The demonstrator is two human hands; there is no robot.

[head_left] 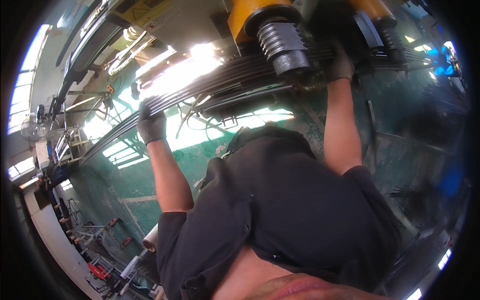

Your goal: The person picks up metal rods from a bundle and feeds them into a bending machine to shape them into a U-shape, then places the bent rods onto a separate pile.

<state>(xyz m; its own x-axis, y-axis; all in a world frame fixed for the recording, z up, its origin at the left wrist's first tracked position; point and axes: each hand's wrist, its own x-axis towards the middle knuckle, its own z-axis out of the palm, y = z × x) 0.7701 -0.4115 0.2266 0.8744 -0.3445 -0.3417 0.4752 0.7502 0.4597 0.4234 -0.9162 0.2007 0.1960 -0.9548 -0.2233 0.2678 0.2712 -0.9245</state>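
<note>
A bundle of long, thin metal bars (200, 90) runs across in front of me, from the lower left up toward the right under the machine. My left hand (151, 126), in a grey work glove, is closed around the bars toward their left part. Further right, my right hand (342, 65), also gloved, grips the same bundle; its fingers are partly lost in dark shadow. Between my hands, a ribbed metal cylinder (283, 42) under an orange machine head (267, 10) stands over the bars. A second orange head (375, 7) is right of my right hand.
A grey machine panel (175, 20) rises behind the bars, with strong glare beside it. Below lies a worn green floor (135, 185). A fan (36, 127) stands at the far left, metal racks (102, 240) at the lower left. Blurred dark rods (445, 100) are at the right.
</note>
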